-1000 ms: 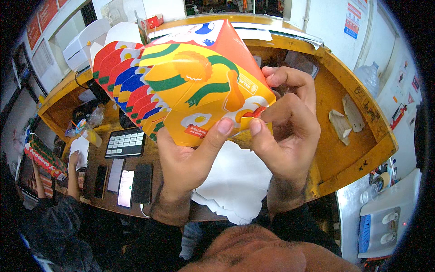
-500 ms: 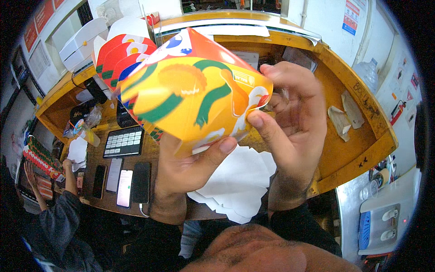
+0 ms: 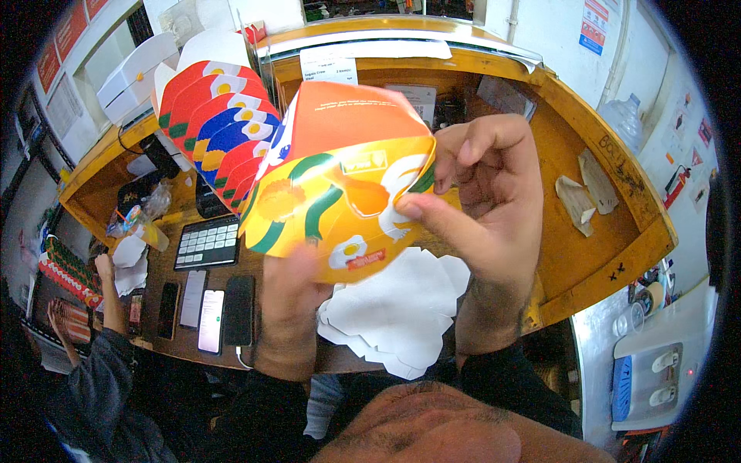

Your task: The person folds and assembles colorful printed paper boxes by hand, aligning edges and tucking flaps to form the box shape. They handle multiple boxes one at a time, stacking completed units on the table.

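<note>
A folded carton of glossy yellow and orange card, printed with eggs and green bands (image 3: 340,193), is in the air just beyond a pile of flat white cut-out sheets (image 3: 394,305), hiding the pile's far edge. Beyond the pile's right side, the right hand (image 3: 482,193) has its thumb and forefinger pinched together on the carton's right edge; its other fingers curl and overlap. The left hand (image 3: 292,282), blurred, touches the carton's lower left just beside the pile's far left corner; its fingers are hidden behind the card, so I cannot tell whether they are clamped or apart.

Beyond and left of the pile, a nested stack of red, blue and white cartons (image 3: 224,131) is partly covered by the held carton. Left of the pile lie a black tablet showing pale tiles (image 3: 207,241) and several slim rectangular phones (image 3: 211,316). Far left of it, another person's hand (image 3: 105,266) is near a red and green patterned card stack (image 3: 71,270); contact is too small to make out.
</note>
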The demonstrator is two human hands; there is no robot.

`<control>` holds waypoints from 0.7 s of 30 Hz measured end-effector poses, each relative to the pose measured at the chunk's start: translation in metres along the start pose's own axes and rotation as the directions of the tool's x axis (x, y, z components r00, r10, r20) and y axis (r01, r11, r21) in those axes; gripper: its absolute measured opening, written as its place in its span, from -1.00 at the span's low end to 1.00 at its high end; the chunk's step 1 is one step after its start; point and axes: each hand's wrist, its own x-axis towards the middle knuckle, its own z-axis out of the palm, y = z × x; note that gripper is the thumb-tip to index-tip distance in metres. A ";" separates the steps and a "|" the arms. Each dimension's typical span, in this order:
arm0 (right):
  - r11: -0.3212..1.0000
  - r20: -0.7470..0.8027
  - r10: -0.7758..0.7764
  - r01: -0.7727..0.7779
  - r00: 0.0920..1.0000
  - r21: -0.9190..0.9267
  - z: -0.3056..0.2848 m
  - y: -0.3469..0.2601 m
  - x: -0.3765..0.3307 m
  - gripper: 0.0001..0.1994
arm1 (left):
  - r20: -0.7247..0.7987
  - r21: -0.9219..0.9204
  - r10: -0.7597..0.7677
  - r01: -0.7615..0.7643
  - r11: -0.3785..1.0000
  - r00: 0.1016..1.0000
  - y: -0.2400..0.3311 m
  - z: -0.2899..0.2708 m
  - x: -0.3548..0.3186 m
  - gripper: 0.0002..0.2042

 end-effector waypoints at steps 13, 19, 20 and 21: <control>0.939 0.018 -0.167 0.165 0.986 -0.302 0.001 0.005 -0.004 -0.56 | 0.012 0.416 0.102 -0.098 0.904 0.995 -0.004 0.020 0.003 -0.67; 0.920 -0.006 -0.142 0.130 0.990 -0.371 0.012 0.000 -0.004 -0.61 | -0.001 0.611 0.116 -0.091 0.786 0.993 -0.006 0.017 0.005 -0.65; 0.917 -0.010 -0.147 0.133 0.989 -0.376 0.014 -0.001 -0.003 -0.62 | 0.010 0.640 0.129 -0.105 0.761 0.992 -0.009 0.016 0.006 -0.65; 0.909 -0.013 -0.151 0.133 0.988 -0.396 0.014 0.000 -0.003 -0.62 | 0.055 0.650 0.167 -0.162 0.742 0.985 -0.012 0.013 0.011 -0.64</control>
